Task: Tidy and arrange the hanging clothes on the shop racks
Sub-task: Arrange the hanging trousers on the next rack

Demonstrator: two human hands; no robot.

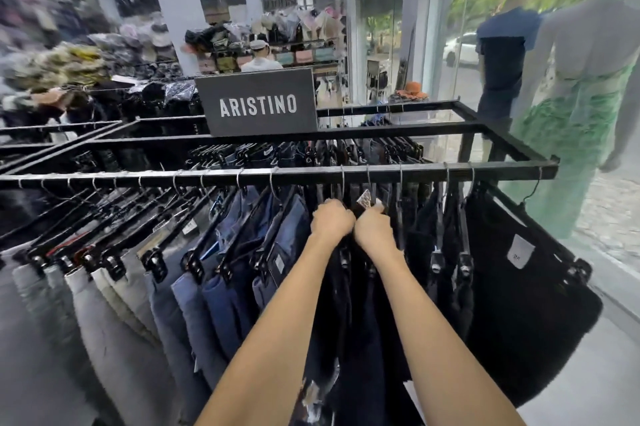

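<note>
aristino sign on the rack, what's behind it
Above the black rectangular ARISTINO sign a white-shirted mannequin in a pale cap shows, with shelves of bags beyond. The sign covers the mannequin's lower part and whatever hangs directly behind it.

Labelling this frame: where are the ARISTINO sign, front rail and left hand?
ARISTINO sign point(258, 105): head view, its lettering.
front rail point(304, 175): head view, bare stretch.
left hand point(331, 220): head view, its back.

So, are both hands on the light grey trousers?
No, the left hand and right hand grip dark trousers right of the blue jeans.
</note>
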